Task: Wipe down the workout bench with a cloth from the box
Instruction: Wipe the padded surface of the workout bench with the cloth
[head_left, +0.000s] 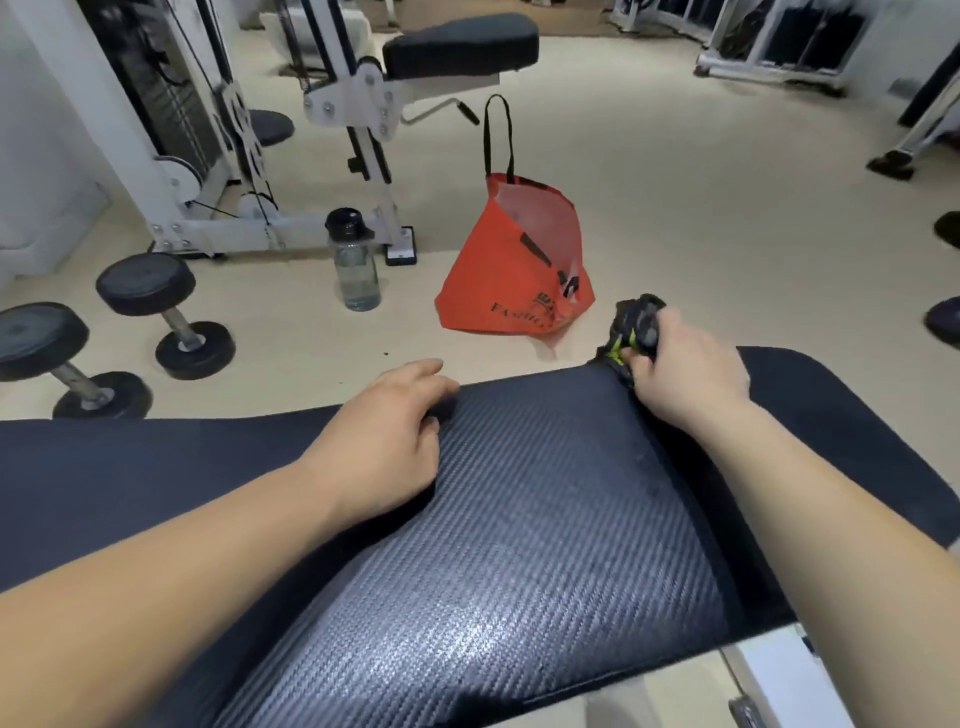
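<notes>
The workout bench (545, 545) has a dark, woven-textured pad and fills the lower half of the view. My right hand (685, 369) grips a bunched black cloth with yellow-green marks (636, 325) at the bench's far edge. My left hand (389, 431) rests on the pad near the far edge, its fingers loosely bent and holding nothing. An orange bag (509, 270) with black handles stands open on the floor just beyond the bench. No box is in view.
A clear water bottle with a black cap (356, 265) stands on the floor left of the bag. Two black dumbbells (161, 312) lie at the left. A white cable machine (249, 156) with a padded seat (462, 44) stands behind.
</notes>
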